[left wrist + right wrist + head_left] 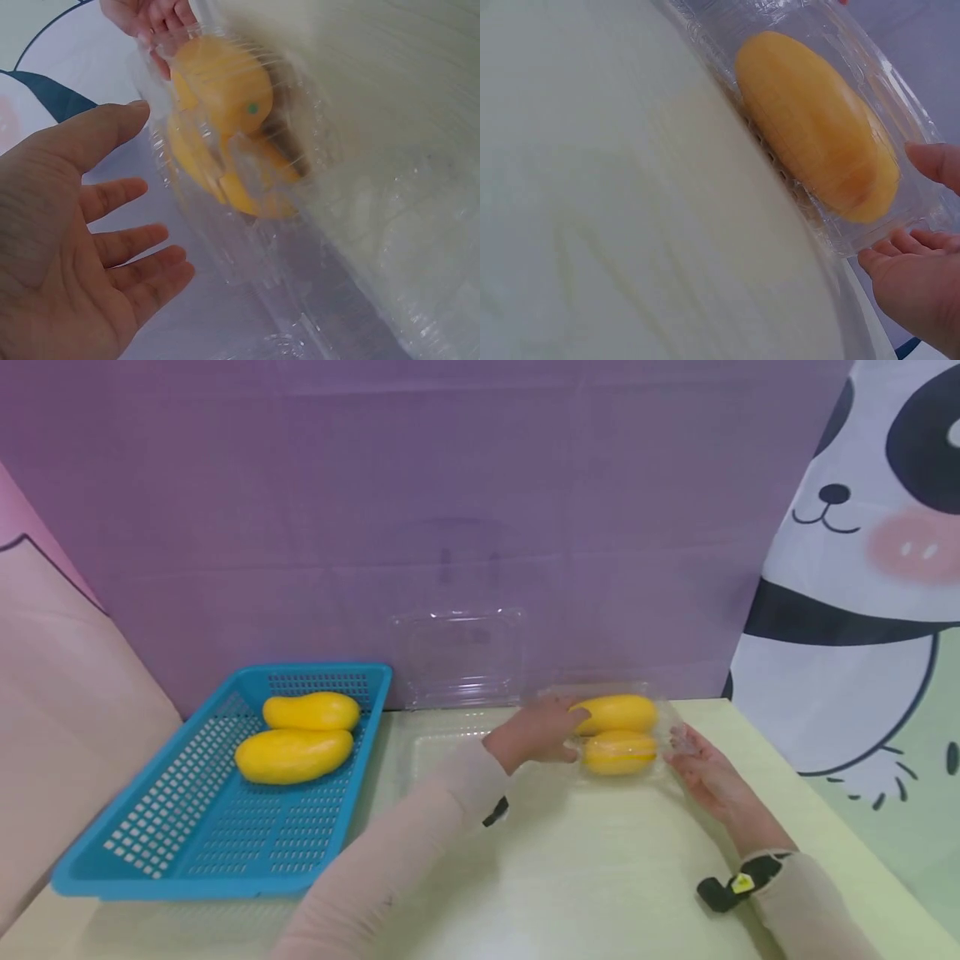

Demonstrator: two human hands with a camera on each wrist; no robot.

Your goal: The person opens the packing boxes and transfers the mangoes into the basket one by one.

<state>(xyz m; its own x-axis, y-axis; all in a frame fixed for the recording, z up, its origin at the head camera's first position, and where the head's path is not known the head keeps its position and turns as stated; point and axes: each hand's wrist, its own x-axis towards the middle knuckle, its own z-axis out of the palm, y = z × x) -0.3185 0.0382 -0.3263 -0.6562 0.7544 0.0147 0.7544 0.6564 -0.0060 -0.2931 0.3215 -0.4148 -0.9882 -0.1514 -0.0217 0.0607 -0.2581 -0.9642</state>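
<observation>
"Left arm (408, 843)?"

"Pale-sleeved, extended forward and to the right."

"Left hand (536, 731)?"

"Left thumb (97, 135) set apart, left fingers (131, 247) separated and slightly bent, palm in view of the wrist camera."

"Right arm (813, 902)?"

"Pale-sleeved, angled forward and to the left."

"Right hand (708, 777)?"

"Right thumb (936, 161) parted from lightly bent right fingers (907, 244). Hands near each other, not touching."
</observation>
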